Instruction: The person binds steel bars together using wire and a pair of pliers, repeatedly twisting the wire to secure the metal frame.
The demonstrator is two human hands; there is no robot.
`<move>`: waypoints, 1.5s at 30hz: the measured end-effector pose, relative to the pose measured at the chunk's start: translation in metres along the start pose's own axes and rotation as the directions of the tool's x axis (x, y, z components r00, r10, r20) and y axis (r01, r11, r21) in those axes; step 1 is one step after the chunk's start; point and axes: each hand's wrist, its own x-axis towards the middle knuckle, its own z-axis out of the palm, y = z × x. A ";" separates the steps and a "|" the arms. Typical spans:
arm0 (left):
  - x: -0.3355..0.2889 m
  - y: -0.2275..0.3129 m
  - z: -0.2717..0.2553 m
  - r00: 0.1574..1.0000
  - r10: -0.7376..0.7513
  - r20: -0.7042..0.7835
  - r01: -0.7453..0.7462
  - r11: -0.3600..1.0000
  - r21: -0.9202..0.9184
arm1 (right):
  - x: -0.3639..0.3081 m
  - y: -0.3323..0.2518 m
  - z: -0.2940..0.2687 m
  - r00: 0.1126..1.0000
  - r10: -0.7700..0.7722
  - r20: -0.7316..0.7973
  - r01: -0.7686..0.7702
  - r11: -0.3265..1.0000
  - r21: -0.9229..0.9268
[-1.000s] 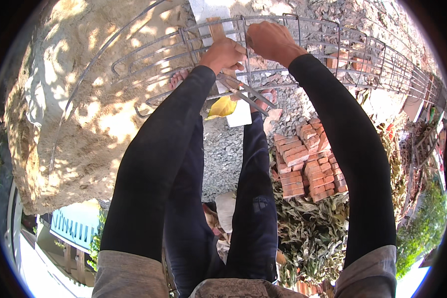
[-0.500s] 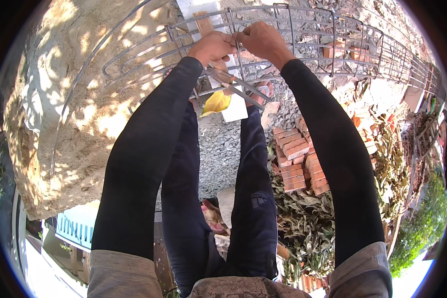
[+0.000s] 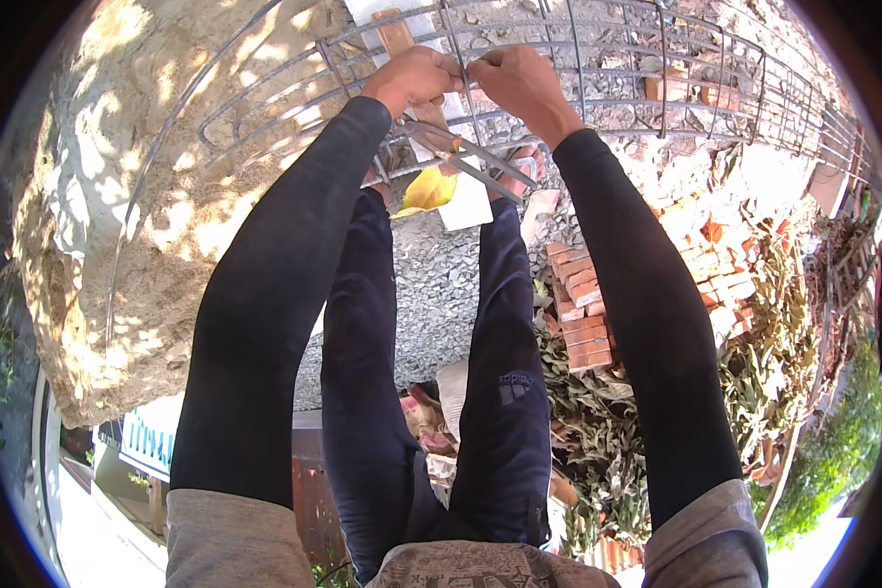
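Note:
Both hands are at a long steel rebar cage across the top of the view. Bent fingers close my left hand, just left of a cross stirrup. On the stirrup's right side, my right hand is closed in a pinch. Whatever lies between the fingertips is too small or hidden. Below the hands rests a long-handled metal tool like pincers, its two grey handles pointing right. Near it are a yellow leaf and a white board. A wooden strip passes under the bars.
Grey gravel lies between my legs and under the cage. Stacked red bricks and dry leaves are to the right. A large sandy mound rises at the left. My feet are close below the cage.
My hands, which met at the stirrup, now have a small gap between them. The right hand has shifted slightly right and down. The whole view has shifted a little.

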 end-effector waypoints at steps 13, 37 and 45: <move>0.005 -0.006 0.000 0.980 -0.158 0.122 0.188 0.935 -0.301 | -0.030 0.013 0.009 0.948 0.202 0.245 -0.302 0.812 0.500; -0.031 0.004 0.015 0.982 0.123 -0.142 -0.135 0.988 -0.075 | -0.027 -0.013 0.012 0.977 -0.052 -0.206 -0.007 0.961 -0.277; -0.029 0.013 0.019 0.959 0.194 -0.207 -0.167 0.976 0.142 | -0.015 -0.003 0.004 0.995 -0.063 -0.076 0.052 0.988 -0.146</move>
